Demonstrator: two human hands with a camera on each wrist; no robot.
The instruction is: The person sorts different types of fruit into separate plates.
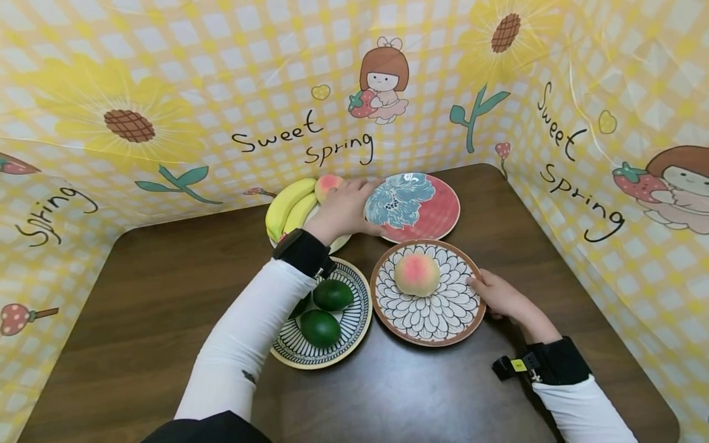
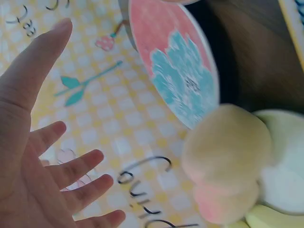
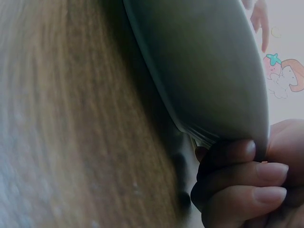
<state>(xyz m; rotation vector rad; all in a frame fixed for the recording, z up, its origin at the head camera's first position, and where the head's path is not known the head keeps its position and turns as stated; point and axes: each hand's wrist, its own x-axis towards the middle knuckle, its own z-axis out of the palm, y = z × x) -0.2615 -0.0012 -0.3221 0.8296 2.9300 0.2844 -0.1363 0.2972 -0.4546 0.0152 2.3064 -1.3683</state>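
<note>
Setting: brown wooden table (image 1: 166, 289) walled by a yellow checked sunflower backdrop (image 1: 166, 80).
Left hand (image 1: 343, 206): fingers spread wide and holding nothing, just over a peach (image 1: 327, 183) lying beside the bananas (image 1: 288, 206) on the rear plate.
Right hand (image 1: 498, 295): fingers curled under the edge of the petal-patterned plate (image 1: 429, 317), gripping its rim; another peach (image 1: 416, 274) sits at its centre.
Nearby: red plate with a blue flower (image 1: 421, 209) just right of the left hand; striped plate (image 1: 354, 320) with green avocados (image 1: 327, 311) in front.
Doing it well: I judge the gripped plate should stay level, and the open fingers should close round the rear peach's middle.
</note>
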